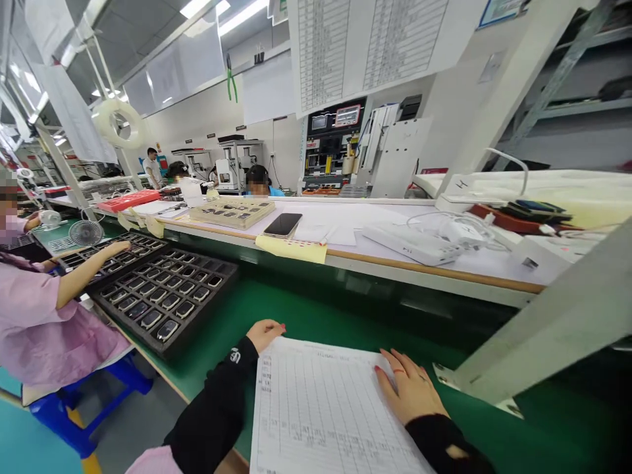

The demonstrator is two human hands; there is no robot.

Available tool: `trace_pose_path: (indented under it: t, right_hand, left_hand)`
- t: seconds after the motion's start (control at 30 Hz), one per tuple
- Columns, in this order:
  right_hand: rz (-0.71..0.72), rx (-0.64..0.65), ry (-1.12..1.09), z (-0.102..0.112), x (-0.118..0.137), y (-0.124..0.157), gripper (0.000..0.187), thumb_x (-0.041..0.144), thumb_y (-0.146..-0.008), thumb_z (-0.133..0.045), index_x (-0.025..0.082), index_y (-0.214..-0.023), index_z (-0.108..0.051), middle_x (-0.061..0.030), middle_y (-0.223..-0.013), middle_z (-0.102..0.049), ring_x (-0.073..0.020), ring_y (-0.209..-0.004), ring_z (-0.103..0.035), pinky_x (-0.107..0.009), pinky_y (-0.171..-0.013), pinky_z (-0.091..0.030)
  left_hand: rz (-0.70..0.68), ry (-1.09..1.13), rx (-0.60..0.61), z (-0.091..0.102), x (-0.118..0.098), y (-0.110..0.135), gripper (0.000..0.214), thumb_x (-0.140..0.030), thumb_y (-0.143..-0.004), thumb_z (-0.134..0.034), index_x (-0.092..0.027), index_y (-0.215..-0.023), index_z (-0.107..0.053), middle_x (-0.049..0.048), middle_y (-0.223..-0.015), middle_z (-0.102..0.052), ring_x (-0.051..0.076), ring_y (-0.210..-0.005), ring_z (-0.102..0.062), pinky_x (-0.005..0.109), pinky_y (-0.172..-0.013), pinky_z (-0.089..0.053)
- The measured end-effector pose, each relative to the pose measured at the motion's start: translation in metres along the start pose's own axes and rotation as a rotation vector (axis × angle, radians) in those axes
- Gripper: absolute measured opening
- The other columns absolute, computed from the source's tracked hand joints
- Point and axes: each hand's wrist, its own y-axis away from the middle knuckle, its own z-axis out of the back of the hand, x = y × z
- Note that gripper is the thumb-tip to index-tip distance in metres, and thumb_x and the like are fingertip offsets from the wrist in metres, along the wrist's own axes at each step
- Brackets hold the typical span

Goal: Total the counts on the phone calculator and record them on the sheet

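A printed table sheet with ruled columns lies on the green bench top in front of me. At its far left corner is my left hand, fingers bent together and closed on the paper's edge. My right hand rests flat across the right side of the sheet, fingers stretched out and a little apart. Black sleeves cover both forearms. To the left of the sheet sits a dark compartment tray holding several watch-like parts, apart from my hands.
A co-worker in a pink top sits at the left, one arm over a second tray. A raised shelf carries a phone, a beige tray and a white power strip. A slanted white post stands at the right.
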Motion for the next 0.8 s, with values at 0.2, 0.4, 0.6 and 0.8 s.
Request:
trace_pose_path:
  t: [0.2, 0.4, 0.6, 0.8]
  right_hand:
    - [-0.070, -0.041, -0.025, 0.023, 0.022, 0.001, 0.053, 0.036, -0.089, -0.033, 0.007, -0.129, -0.051, -0.0171, -0.131, -0.055, -0.0296, -0.125, -0.048, -0.048, -0.109, -0.032]
    - [-0.184, -0.023, -0.091, 0.042, 0.026, -0.006, 0.052, 0.036, -0.088, -0.040, 0.002, -0.125, -0.053, -0.0216, -0.133, -0.052, -0.0332, -0.129, -0.042, -0.048, -0.111, -0.028]
    - [-0.132, -0.010, -0.595, 0.062, 0.024, -0.005, 0.029, 0.037, -0.082, -0.050, 0.015, -0.097, -0.062, -0.0171, -0.122, -0.060, -0.0350, -0.125, -0.046, -0.057, -0.111, -0.021]
    - [-0.216, -0.035, -0.775, 0.090, 0.025, 0.024, 0.019, 0.040, -0.087, -0.046, 0.022, -0.086, -0.052, -0.0009, -0.072, -0.067, -0.0165, -0.067, -0.064, -0.030, -0.065, -0.052]
  left_hand:
    - [0.081, 0.285, 0.146, 0.009, -0.004, 0.003, 0.059, -0.048, -0.079, -0.066, -0.013, -0.126, -0.056, 0.0135, -0.106, -0.069, 0.025, -0.098, -0.065, 0.034, -0.085, -0.050]
    - [0.195, 0.365, 0.275, 0.015, -0.010, 0.004, 0.079, -0.034, -0.050, -0.089, -0.008, -0.119, -0.062, 0.0169, -0.097, -0.071, 0.028, -0.083, -0.070, 0.035, -0.073, -0.053]
    - [0.200, 0.398, 0.118, 0.022, -0.014, 0.000, 0.071, -0.030, -0.065, -0.082, -0.012, -0.128, -0.056, 0.0141, -0.100, -0.071, 0.023, -0.081, -0.070, 0.028, -0.067, -0.054]
    - [0.174, 0.414, 0.040, 0.024, -0.018, -0.010, 0.058, -0.018, -0.075, -0.070, -0.017, -0.130, -0.053, 0.0124, -0.112, -0.068, 0.021, -0.093, -0.069, 0.026, -0.075, -0.055]
